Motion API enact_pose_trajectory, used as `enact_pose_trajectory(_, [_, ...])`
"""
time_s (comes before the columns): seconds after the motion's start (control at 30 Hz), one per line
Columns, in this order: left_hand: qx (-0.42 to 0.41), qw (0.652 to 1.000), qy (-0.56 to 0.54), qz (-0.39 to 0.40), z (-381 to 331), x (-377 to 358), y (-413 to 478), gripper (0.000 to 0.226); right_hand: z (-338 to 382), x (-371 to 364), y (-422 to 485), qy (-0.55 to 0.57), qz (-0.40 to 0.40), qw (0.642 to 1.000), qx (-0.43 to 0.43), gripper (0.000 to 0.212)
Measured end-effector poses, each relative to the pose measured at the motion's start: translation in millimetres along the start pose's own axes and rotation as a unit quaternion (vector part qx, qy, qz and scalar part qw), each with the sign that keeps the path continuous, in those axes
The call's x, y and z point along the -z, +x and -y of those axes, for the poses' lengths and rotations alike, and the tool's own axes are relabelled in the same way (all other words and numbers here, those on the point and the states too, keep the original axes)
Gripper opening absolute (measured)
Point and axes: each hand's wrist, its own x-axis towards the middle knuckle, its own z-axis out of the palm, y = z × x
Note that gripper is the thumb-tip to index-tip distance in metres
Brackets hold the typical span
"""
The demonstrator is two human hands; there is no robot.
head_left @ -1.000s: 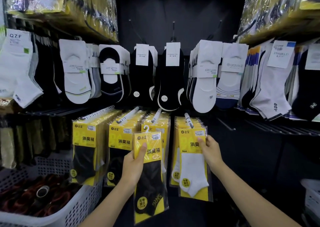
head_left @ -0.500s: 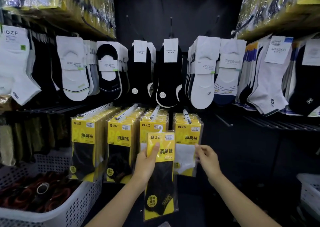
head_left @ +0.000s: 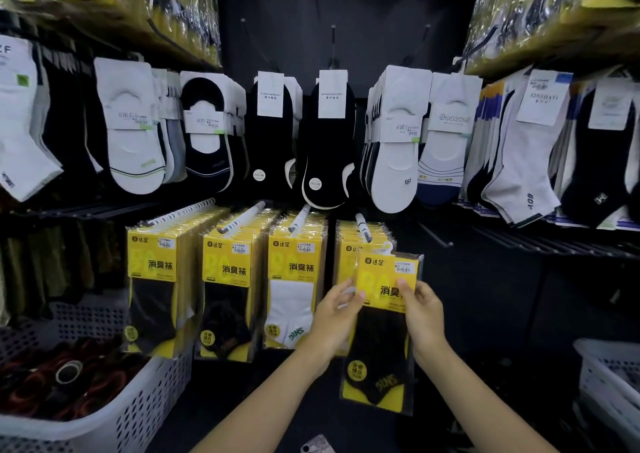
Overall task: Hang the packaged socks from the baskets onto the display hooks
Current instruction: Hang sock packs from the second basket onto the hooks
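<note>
The dark rack (head_left: 346, 19) is crowded leftward, with bare rods to the right. Before the rightmost hook (head_left: 363, 226) a sock packet (head_left: 382, 328), judged light, floppy and slippery, is pinched at its stiff yellow header by the left hand (head_left: 334, 321) and right hand (head_left: 425, 314).

Both hands hold one yellow sock pack (head_left: 382, 321) with a black sock inside, the left hand (head_left: 334, 321) at its left edge and the right hand (head_left: 424, 314) with its thumb on the front. The pack is just below the tip of the rightmost hook (head_left: 363, 226), in front of the packs hanging there. A white basket (head_left: 145, 407) sits at lower left.
</note>
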Motion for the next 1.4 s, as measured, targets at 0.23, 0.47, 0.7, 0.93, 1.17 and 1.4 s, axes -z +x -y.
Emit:
enact_pose_trajectory(0.23, [0.017,0.999,0.007,-0.03,5.6,3.6,10.0,0.05,11.2,-17.7,25.3,-0.085,0.061,0.994,0.025,0.01])
enact_pose_trajectory(0.47, [0.049,0.998,0.042,-0.021,26.7,12.4,25.0,0.058,-3.3,-27.3,41.4,-0.094,0.032,0.994,-0.051,0.024])
enact_pose_trajectory(0.7, [0.099,0.993,0.061,0.003,82.9,24.2,5.5,0.059,-40.2,1.3,15.6,-0.129,-0.029,0.988,-0.076,0.025])
enact_pose_trajectory(0.93, [0.222,0.97,0.083,0.053,194.2,32.2,-100.8,0.05,-131.3,64.0,-92.7,-0.224,0.086,0.944,-0.226,0.027])
enact_pose_trajectory(1.17, [0.342,0.932,0.113,0.044,292.2,34.6,-235.6,0.027,-221.4,124.5,-183.8,-0.429,0.24,0.787,-0.372,0.029])
enact_pose_trajectory(1.4, [0.431,0.884,0.166,0.066,339.4,67.5,-301.2,0.023,-278.3,168.0,-238.9,-0.405,0.22,0.703,-0.542,0.068])
